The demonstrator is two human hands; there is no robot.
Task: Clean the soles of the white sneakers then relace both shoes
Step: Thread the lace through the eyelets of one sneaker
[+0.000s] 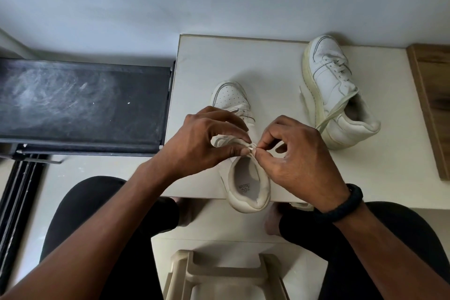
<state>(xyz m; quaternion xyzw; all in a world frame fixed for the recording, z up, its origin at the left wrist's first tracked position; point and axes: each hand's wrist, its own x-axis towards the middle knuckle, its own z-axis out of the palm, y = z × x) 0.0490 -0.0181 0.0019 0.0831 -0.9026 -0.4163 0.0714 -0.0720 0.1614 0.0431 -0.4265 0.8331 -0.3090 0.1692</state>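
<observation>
A white sneaker (246,185) stands upright at the front edge of the small white table (199,68), toe pointing away, heel hanging over the edge. My left hand (204,139) and my right hand (297,153) meet above its upper eyelets. Both pinch the white lace (250,147) at the tongue. The second white sneaker (333,85) lies tilted on its side at the table's back right. Its loose lace (333,112) trails down toward my right hand.
A black dusty treadmill belt (80,102) lies left of the table. A wooden board (433,105) borders the table on the right. A beige plastic stool (226,275) stands between my knees below. A white wall is behind.
</observation>
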